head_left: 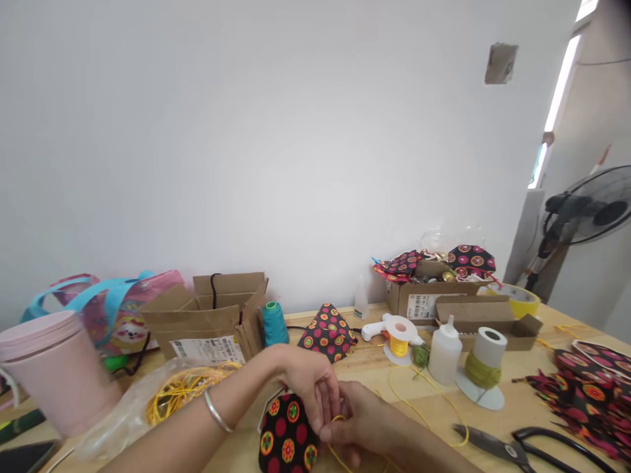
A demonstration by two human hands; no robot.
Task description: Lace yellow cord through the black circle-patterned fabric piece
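At the bottom centre, the left hand [310, 384] and right hand [367, 420] meet, fingers [328, 410] pinching a loop of yellow cord [339, 418]. A patterned fabric piece [286, 433] lies just left, touching them. Around it are a wooden desk [522, 404], spools and boxes, with a white wall behind.

A pink cup [56, 371] is seen far left of the fingers. Scissors [522, 447] are laid to their right, a white bottle [444, 355] beyond them
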